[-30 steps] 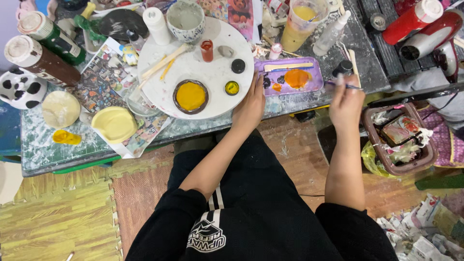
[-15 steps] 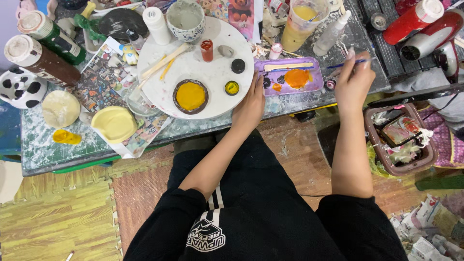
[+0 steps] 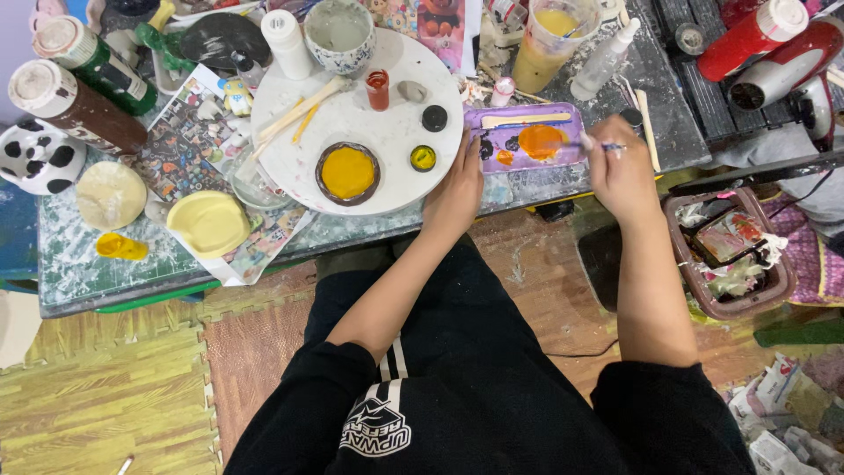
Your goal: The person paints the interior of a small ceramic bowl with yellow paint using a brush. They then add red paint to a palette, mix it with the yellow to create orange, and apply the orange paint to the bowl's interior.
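While the right hand [image 3: 622, 171] is closed around a thin paintbrush [image 3: 591, 145], the bristle end is pointed left at the orange paint blob [image 3: 540, 141] on the purple tray palette [image 3: 527, 136], which lies at the near table edge just right of the round white board [image 3: 360, 123]. The left hand [image 3: 455, 189] is laid on the table [image 3: 132, 255] edge between board and palette, fingers touching the palette's left end; whether it is pressed flat or lightly curled cannot be told, and nothing is gripped in it.

Risks, judged: the palette could be pushed off the near edge if the left hand is lifted during a hard dab. A sleeve or forearm could be dragged through wet paint. The tall cup of yellow liquid [image 3: 545, 40] just far of the palette could be knocked over by a careless reach.

Counts: one brush in hand; one purple palette, with one large orange blob and a few small dark dabs. On the white board: one bowl of yellow-orange paint [image 3: 348, 172], one small yellow pot [image 3: 423, 157], one dark cap [image 3: 434, 118], one small red jar [image 3: 377, 89], one speckled cup [image 3: 339, 35], some wooden sticks [image 3: 294, 114]. Left of it, two pale yellow discs [image 3: 209, 222] and two big paint bottles [image 3: 75, 92]. Far right, one red bottle [image 3: 747, 40].
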